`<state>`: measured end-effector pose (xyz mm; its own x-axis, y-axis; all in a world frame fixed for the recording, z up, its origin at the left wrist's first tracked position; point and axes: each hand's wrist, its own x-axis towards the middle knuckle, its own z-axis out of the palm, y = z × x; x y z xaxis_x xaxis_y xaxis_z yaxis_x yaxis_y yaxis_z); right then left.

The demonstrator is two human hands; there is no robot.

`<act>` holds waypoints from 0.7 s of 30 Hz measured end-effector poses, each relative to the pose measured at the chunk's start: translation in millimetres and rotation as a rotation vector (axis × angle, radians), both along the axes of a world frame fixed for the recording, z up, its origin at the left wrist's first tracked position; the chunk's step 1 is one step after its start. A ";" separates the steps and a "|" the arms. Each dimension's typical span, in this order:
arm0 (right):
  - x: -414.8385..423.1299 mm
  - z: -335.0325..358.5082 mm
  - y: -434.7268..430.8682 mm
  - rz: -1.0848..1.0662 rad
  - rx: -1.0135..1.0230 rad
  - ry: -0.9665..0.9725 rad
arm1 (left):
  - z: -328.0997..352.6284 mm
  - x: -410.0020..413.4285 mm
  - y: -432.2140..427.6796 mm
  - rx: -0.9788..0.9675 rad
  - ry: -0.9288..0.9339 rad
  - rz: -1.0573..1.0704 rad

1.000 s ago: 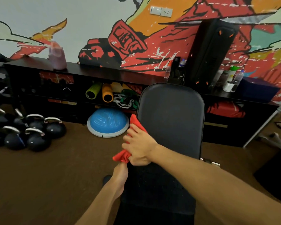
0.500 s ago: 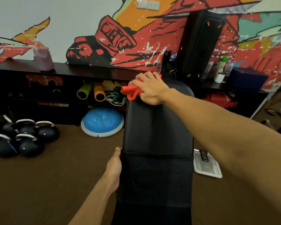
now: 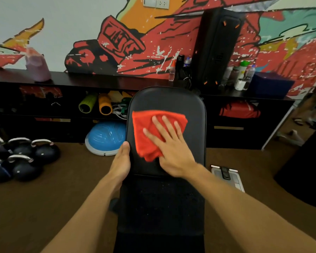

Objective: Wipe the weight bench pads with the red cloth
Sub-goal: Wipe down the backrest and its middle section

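The black weight bench runs away from me in the middle of the view, its smooth back pad (image 3: 190, 106) beyond the textured seat pad (image 3: 161, 203). A red cloth (image 3: 144, 128) lies spread on the back pad's upper middle. My right hand (image 3: 171, 148) presses flat on the cloth, fingers spread and pointing up-left. My left hand (image 3: 121, 163) grips the back pad's left edge, thumb on top.
Several black kettlebells (image 3: 22, 157) sit on the brown floor at left. A blue balance dome (image 3: 106, 137) lies left of the bench by a low black shelf unit (image 3: 98, 83) with foam rollers and bottles. A scale (image 3: 226, 176) lies on the floor at right.
My right hand came down from the pad's top edge to its middle and flattened the bunched cloth out. My left hand slid further up the pad's left edge.
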<state>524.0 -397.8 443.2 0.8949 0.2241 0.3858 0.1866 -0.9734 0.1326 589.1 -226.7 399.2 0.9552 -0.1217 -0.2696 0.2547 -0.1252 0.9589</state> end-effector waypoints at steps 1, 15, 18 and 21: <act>-14.9 -10.6 -4.9 0.041 -0.052 0.044 | -0.2 -0.6 -1.0 0.006 -0.008 0.007; 5.2 34.2 -81.2 -0.324 0.740 -0.040 | 5.0 -8.9 -3.4 0.176 -0.104 -0.073; 53.5 81.6 -76.2 -0.443 0.724 -0.001 | 2.2 -5.0 -1.3 0.183 -0.117 -0.096; 65.0 98.1 -73.1 -0.465 0.739 -0.020 | 1.2 -3.8 -0.5 0.186 -0.109 -0.101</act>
<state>589.0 -470.8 541.3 0.8250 -0.4763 0.3042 -0.2470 -0.7879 -0.5640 585.3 -227.2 400.4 0.9654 -0.1759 -0.1924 0.1283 -0.3217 0.9381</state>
